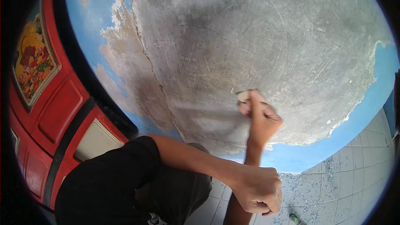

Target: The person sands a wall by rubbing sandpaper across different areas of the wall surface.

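My right hand (pixel 264 118) is closed on a small pale flat piece with a dark edge (pixel 245 96), held against the wall or very near it. Motion smears the fingers, and the exact kind of piece cannot be made out. In front of it stretches a wall (pixel 216 50) of bare grey plaster, scratched and cracked. My left hand (pixel 258 191) is curled into a fist below, its forearm crossing over the right arm. Nothing shows in that fist.
Peeling blue paint (pixel 89 29) borders the bare plaster. At the left stands a red cabinet (pixel 60 110) with a fruit picture. Paint flakes (pixel 306 189) litter the tiled floor (pixel 368 154), where a small dark and green object (pixel 295 218) lies. My bent knee (pixel 196 183) is near the wall.
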The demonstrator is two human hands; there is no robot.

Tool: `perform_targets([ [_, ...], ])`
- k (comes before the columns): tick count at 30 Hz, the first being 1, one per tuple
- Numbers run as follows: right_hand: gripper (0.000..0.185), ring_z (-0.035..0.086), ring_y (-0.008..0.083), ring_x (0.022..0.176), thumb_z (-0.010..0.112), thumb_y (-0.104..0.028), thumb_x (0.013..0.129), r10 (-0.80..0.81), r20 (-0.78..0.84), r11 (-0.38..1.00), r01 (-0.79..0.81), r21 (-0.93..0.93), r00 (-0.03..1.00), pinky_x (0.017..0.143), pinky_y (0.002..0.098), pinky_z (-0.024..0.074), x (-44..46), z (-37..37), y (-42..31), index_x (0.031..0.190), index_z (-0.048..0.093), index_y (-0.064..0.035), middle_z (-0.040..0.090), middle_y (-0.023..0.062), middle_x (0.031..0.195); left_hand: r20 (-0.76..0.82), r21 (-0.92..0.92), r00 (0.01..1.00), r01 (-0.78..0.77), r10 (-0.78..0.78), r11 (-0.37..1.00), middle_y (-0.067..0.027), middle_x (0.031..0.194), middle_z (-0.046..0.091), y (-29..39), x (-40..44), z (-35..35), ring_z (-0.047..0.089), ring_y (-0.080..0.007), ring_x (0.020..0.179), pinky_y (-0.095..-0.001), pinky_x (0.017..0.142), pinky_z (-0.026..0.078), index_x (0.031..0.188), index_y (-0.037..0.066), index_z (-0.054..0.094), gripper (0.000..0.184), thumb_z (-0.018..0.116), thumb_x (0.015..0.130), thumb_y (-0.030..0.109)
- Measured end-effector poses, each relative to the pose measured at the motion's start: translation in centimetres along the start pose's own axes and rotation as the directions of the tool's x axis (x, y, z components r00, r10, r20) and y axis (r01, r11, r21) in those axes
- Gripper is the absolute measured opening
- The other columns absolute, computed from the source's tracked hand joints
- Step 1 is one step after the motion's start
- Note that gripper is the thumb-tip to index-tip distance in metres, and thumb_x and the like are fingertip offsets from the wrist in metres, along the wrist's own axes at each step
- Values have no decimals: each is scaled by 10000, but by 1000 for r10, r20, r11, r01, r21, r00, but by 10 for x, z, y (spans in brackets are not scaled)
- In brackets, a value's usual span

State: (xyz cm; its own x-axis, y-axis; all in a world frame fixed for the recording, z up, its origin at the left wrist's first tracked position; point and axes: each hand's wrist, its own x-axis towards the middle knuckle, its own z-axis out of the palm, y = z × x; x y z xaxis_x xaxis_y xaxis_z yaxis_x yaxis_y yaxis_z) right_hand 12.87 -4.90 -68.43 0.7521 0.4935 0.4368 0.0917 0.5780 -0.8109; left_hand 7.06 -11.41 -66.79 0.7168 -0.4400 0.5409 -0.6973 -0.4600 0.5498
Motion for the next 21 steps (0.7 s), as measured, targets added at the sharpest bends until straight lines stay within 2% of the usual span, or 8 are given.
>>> perform_targets([
  [5, 169, 585, 100, 497, 723, -156, 741, 85, -166, 983, -110, -145, 982, 548, 242, 474, 24, -36, -16, 638, 668, -35, 626, 55, 567, -64, -45, 998, 7, -10, 999, 5, 577, 583, -5, -1, 8, 544, -164, 502, -299, 452, 378, 587, 98, 586, 146, 481, 630, 6],
  [8, 177, 598, 120, 501, 677, -152, 787, 154, -155, 963, -112, 246, 976, 469, 208, 476, 44, -70, -28, 679, 653, -14, 640, 92, 620, -166, -108, 986, -33, 15, 994, 1, 574, 586, -3, -2, 8, 554, -160, 506, -285, 452, 387, 595, 90, 591, 139, 487, 634, 8],
  [10, 208, 602, 115, 535, 653, -218, 817, 94, -248, 996, -91, 22, 964, 492, 209, 483, 34, -58, -20, 710, 651, -40, 638, 83, 630, -153, -97, 988, -37, 21, 995, -2, 564, 582, -5, -3, 6, 563, -152, 509, -278, 451, 395, 606, 84, 595, 126, 493, 646, 22],
  [12, 141, 604, 118, 538, 698, -138, 772, 79, -146, 989, -96, -111, 986, 547, 250, 515, 16, -31, -8, 729, 669, -7, 642, 90, 632, -150, -106, 988, -38, 21, 994, -5, 559, 580, -11, -2, 7, 562, -150, 504, -281, 449, 396, 609, 82, 595, 116, 499, 654, 33],
  [14, 136, 576, 107, 518, 723, -87, 738, -15, -39, 999, 17, 42, 999, 524, 223, 472, -2, 0, 1, 675, 669, 21, 624, 75, 584, -154, -121, 988, -33, 14, 992, -7, 554, 578, -13, -1, 8, 562, -148, 500, -285, 447, 397, 613, 80, 594, 107, 505, 661, 45],
  [17, 109, 580, 94, 497, 731, -99, 721, 106, -28, 994, -107, -30, 994, 554, 221, 458, 8, -12, -14, 647, 684, -34, 636, 51, 569, -81, -143, 997, -6, -6, 990, -11, 559, 582, -10, 0, 3, 559, -145, 493, -284, 447, 399, 617, 80, 591, 97, 512, 674, 73],
  [19, 153, 581, 104, 492, 726, -115, 731, 71, -181, 992, -90, -94, 981, 523, 218, 467, 24, -36, -23, 634, 666, -14, 624, 60, 560, -42, -134, 999, 10, -16, 991, -12, 547, 578, -6, -4, -2, 554, -139, 471, -277, 435, 393, 621, 83, 588, 104, 519, 694, 107],
  [21, 181, 587, 111, 491, 698, -138, 767, 116, -247, 989, -89, 120, 962, 471, 202, 470, 37, -66, -25, 650, 646, -10, 614, 79, 563, -76, -121, 997, 19, -28, 993, -8, 537, 572, -3, -8, -8, 551, -136, 461, -271, 428, 389, 621, 83, 586, 112, 516, 702, 117],
])
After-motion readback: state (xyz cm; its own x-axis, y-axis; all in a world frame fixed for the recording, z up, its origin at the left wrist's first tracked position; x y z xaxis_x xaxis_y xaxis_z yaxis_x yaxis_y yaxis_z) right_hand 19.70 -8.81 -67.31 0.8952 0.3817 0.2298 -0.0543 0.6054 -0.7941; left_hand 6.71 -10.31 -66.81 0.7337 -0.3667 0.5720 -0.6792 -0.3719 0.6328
